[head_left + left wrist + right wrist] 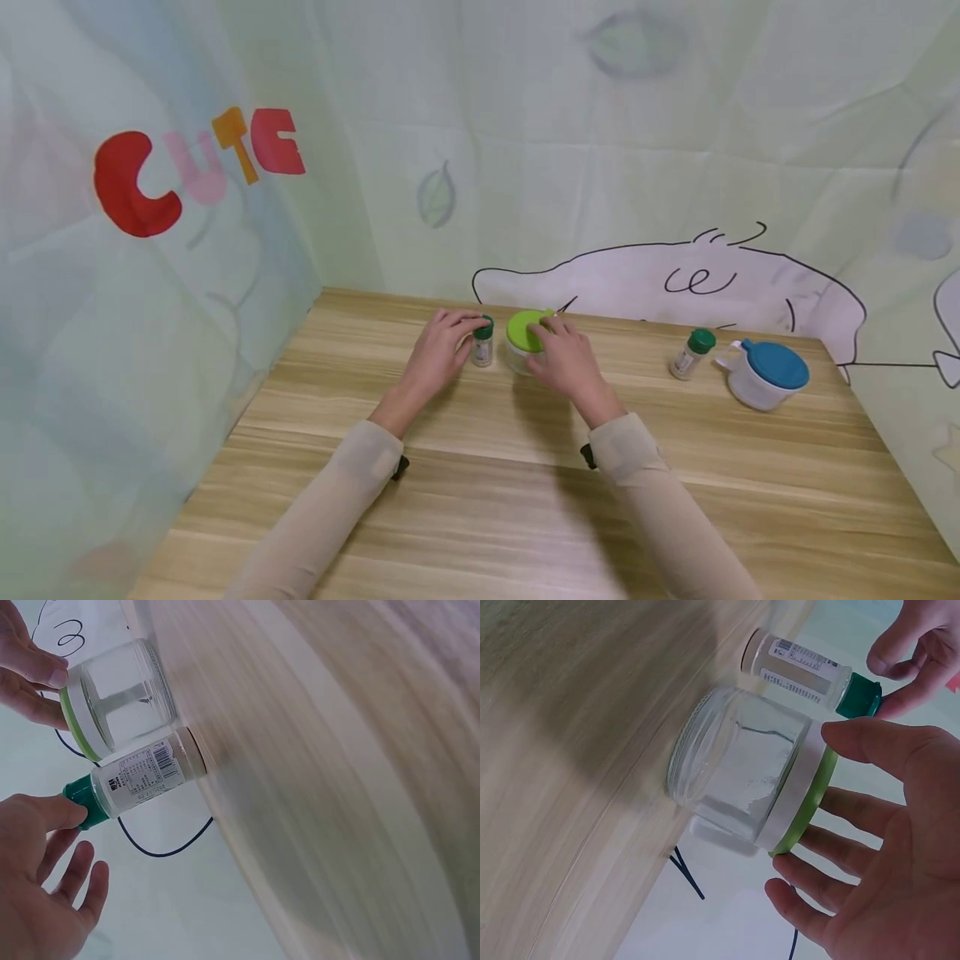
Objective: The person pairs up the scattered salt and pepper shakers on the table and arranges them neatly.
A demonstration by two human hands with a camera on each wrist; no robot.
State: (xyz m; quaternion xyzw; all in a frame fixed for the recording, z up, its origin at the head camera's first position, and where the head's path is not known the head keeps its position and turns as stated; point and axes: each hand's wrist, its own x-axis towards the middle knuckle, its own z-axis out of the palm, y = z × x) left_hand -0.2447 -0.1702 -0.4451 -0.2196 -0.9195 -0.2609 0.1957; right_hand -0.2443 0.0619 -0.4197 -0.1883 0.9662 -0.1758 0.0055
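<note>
In the head view, my left hand [442, 346] is at a small spice shaker [482, 350] with a green cap. Its index finger reaches the cap [88, 801]; the thumb shows slightly apart from it in the right wrist view. The labelled shaker stands upright on the table. Beside it, my right hand [566, 358] holds a clear jar [739, 761] by its green lid [525, 329]. The thumb [855, 741] lies at the white collar under the lid, with the other fingers spread round the far side. The jar stands upright, its base at the tabletop.
Farther right on the wooden table [480, 517] stand a second green-capped shaker [690, 357] and a clear container [761, 387] with a blue lid and a side handle. A printed cloth backdrop [637, 192] rises behind the table and along its left side.
</note>
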